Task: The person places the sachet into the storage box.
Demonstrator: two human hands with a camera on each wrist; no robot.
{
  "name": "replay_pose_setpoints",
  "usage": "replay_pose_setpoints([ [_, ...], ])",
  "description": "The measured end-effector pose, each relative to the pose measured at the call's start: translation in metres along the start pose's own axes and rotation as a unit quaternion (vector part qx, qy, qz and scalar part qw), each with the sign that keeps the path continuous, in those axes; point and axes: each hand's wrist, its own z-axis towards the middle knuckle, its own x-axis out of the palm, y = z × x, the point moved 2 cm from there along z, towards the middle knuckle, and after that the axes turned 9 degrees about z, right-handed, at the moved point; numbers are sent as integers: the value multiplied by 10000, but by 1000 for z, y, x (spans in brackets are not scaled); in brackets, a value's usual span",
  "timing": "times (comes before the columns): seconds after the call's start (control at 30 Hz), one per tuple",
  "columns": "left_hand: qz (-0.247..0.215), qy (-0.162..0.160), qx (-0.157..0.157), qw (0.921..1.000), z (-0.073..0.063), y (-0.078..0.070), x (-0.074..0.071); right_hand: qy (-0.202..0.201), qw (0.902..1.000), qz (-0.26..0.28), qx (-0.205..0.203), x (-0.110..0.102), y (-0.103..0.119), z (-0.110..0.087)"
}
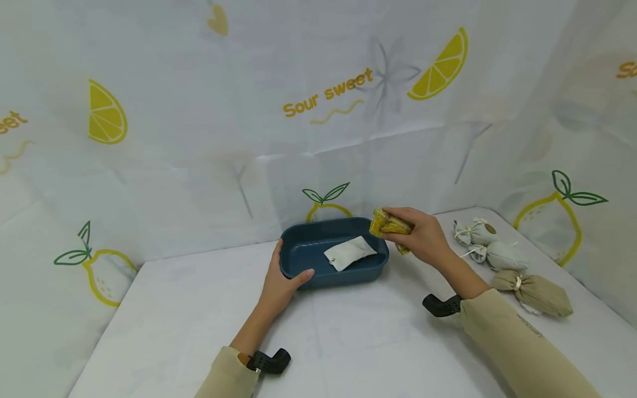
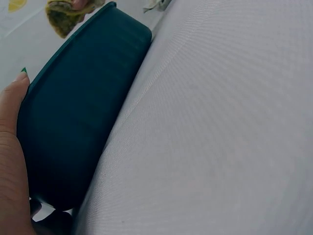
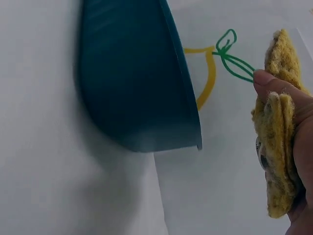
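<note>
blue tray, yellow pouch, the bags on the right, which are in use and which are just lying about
In use:
- blue tray, gripped by the left hand
- yellow pouch, held by the right hand at the tray's rim
- white pouch, lying in the tray

Lying about:
- three tied bags, untouched on the table

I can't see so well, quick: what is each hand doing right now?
Left hand: holds the near left rim of the blue tub, thumb hooked over the edge.
Right hand: grips a yellow pouch at the tub's right end.
</note>
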Motion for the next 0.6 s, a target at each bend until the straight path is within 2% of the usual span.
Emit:
replay_pose_setpoints([
  [0.27, 2, -15, 56, 10000, 0, 0, -1, 469, 9984, -63, -298, 23, 23, 24],
  [0.6, 22, 11, -14, 10000, 0, -1, 0, 1302, 9911, -203, -180, 63, 23, 43],
])
